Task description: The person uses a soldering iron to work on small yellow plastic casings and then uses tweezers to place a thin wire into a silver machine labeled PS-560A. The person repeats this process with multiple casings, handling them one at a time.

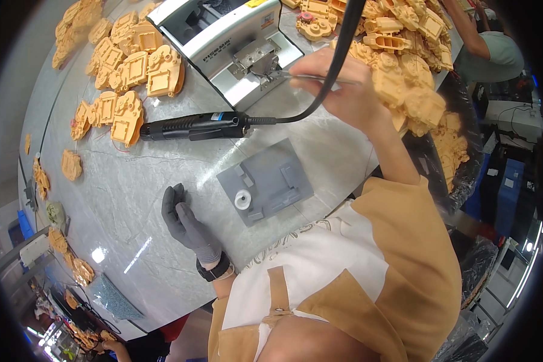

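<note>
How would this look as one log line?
right hand: tweezers, at white machine | left hand: gloved, near grey plate | black tool: on table

The tabletop [127, 199] is of grey colour, polished, with fine veins like marble, and at 8 o'clock it reflects bright lamps. If the grey fixture plate [265, 180] is taken as the centre of the clock, a black electric screwdriver [193, 127] lies at 10 o'clock, its tip end turned to 9. Beyond it, also toward 10 o'clock, lies a loose group of yellow-orange plastic housings [165, 72]. One single housing [71, 165] lies well apart, at 9. The white machine [226, 84] stands at 11 o'clock. Between 1 and 2 o'clock, a higher pile of similar housings [404, 72] reaches the tabletop's border.
</note>
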Demonstrator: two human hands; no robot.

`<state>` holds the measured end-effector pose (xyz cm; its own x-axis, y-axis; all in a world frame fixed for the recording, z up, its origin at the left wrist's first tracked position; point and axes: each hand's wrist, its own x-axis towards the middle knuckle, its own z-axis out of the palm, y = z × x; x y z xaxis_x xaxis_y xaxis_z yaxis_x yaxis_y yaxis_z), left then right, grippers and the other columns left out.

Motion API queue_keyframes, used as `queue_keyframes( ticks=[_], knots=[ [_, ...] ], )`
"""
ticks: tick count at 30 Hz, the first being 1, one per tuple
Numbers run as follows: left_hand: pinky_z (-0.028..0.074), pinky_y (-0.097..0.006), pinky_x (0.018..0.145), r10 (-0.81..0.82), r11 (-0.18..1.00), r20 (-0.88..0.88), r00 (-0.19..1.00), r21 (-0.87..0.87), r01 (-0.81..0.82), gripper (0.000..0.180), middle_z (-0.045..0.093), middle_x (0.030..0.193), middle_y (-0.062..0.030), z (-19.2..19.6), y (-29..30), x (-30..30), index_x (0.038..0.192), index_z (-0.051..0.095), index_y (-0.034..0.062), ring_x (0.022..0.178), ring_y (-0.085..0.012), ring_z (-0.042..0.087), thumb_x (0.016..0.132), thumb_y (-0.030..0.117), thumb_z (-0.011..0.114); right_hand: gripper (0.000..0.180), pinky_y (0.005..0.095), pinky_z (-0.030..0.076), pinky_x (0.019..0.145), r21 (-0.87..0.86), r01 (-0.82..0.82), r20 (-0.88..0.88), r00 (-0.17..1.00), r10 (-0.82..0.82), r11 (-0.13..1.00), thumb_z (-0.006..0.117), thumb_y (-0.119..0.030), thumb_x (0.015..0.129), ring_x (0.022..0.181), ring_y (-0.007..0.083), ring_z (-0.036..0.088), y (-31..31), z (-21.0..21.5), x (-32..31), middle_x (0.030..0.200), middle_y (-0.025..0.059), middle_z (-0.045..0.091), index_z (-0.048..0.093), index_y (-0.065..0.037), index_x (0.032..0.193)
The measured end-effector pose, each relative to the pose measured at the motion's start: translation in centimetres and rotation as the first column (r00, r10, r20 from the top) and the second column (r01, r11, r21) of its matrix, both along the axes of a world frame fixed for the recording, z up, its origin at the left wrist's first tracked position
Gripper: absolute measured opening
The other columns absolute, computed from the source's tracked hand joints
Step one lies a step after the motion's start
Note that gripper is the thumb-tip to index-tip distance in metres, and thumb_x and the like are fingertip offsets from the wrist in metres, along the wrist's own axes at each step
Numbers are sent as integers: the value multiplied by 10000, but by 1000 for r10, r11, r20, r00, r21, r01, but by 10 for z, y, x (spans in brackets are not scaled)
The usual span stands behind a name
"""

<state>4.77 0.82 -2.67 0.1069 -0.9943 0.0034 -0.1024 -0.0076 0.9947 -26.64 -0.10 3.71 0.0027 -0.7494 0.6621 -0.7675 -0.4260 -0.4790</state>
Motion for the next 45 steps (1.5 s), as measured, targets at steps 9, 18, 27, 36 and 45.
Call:
queue_keyframes(
  ticks=[9, 18, 27, 36, 45],
  knots=[
    [372, -360, 982, -2, 1000, 14, 1000, 10, 2, 363, 510, 1190, -185, 0, 0, 0, 1245, 414, -57, 1128, -242, 486, 922, 102, 371, 152, 275, 460, 581, 1, -14, -4, 1000, 14, 1000, 730, 7, 675, 668, 198, 601, -1, 0, 0, 761, 56, 647, 651, -25, 800],
    [385, -356, 966, -2, 1000, 38, 999, -6, 2, 365, 514, 1181, -187, -3, -1, 1, 1243, 419, -57, 1112, -242, 495, 929, 121, 374, 179, 272, 486, 572, -6, -25, 25, 999, 26, 1000, 705, 34, 651, 675, 188, 602, -2, -1, 1, 762, 39, 640, 659, -63, 794],
    [392, -351, 947, 3, 1000, 70, 998, -24, -1, 383, 525, 1159, -192, -4, -1, 0, 1245, 417, -61, 1079, -241, 511, 950, 179, 376, 164, 280, 479, 586, -27, -22, 22, 1000, 22, 999, 714, 21, 666, 679, 203, 606, -2, -1, 2, 768, 51, 643, 653, -43, 804],
    [391, -357, 952, 8, 1000, 59, 998, -23, -7, 384, 522, 1161, -195, -3, -1, -1, 1245, 413, -67, 1085, -247, 508, 950, 177, 377, 181, 285, 490, 595, -20, -13, 6, 1000, 13, 1000, 711, 22, 652, 685, 204, 607, -2, -1, 1, 769, 46, 642, 652, -46, 808],
    [388, -355, 955, 3, 1000, 59, 998, -19, -2, 383, 521, 1164, -195, -5, -1, -1, 1248, 411, -65, 1088, -246, 506, 952, 177, 375, 151, 289, 469, 604, -29, -28, -34, 999, 27, 999, 718, 18, 678, 682, 213, 609, -6, -2, -2, 752, 67, 641, 635, -13, 800]
  ],
)
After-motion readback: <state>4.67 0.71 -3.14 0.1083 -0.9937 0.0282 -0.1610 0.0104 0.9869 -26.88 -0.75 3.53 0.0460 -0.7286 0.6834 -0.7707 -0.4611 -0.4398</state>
